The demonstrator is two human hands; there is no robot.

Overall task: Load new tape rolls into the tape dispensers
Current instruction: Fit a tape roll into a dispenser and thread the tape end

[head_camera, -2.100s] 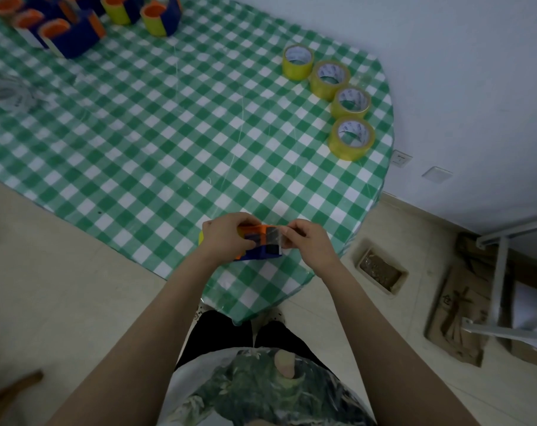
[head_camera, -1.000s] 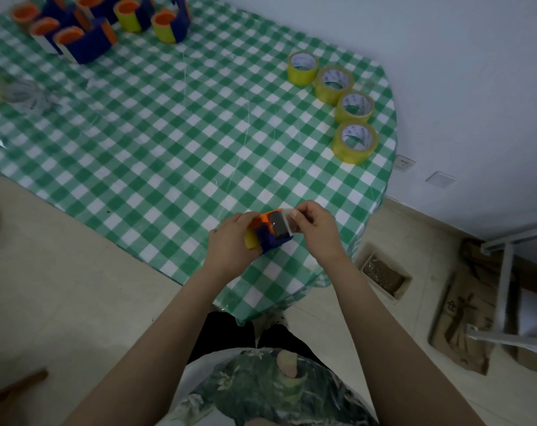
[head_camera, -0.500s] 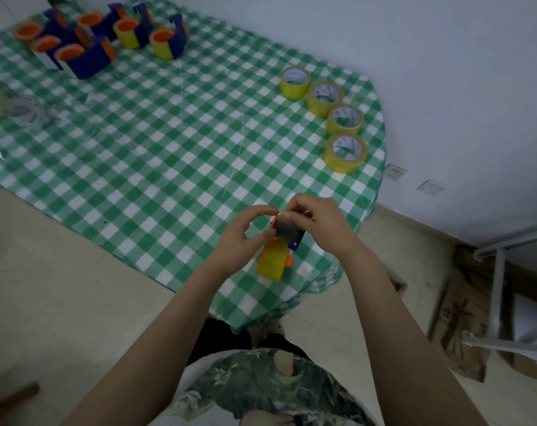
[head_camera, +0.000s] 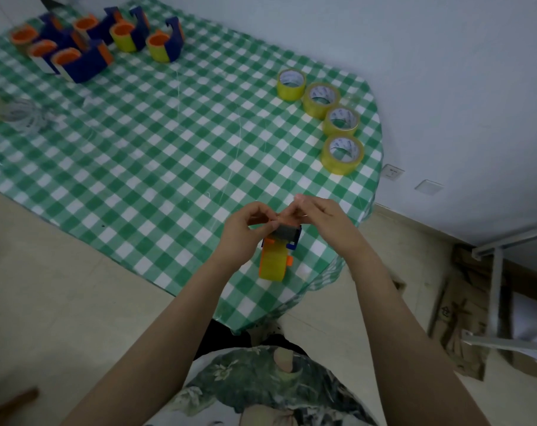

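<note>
The fingers (head_camera: 261,212) of the left hand (head_camera: 242,233) are curled, thumb and forefinger gripping the upper end of a blue and orange plastic tape dispenser (head_camera: 287,235) from its left side. The fingers (head_camera: 304,207) of the right hand (head_camera: 325,222) are bunched and pinch the same upper edge from the right, so the tips of both hands meet just above the dispenser's grey plate. Whether a loose end of tape lies between the fingertips cannot be told.

The dispenser hangs below the fingers with its lower end pointing toward the person. A yellow tape roll (head_camera: 273,261) sits in that lower end, on an orange hub. It is held over the near edge of the tabletop (head_camera: 169,149), which is covered with a green and white checked cloth; whether it touches the cloth cannot be told.

Farther out, near the right edge, four loose yellow tape rolls (head_camera: 341,120) lie flat in a curved row, each just beside the next. At the far left corner stands a cluster of blue and orange dispensers (head_camera: 80,61), some carrying yellow rolls. A crumpled wad of clear tape (head_camera: 24,116) lies at the left edge.

On the floor to the right lie flattened brown cardboard (head_camera: 464,318) and a grey metal frame (head_camera: 496,272).
</note>
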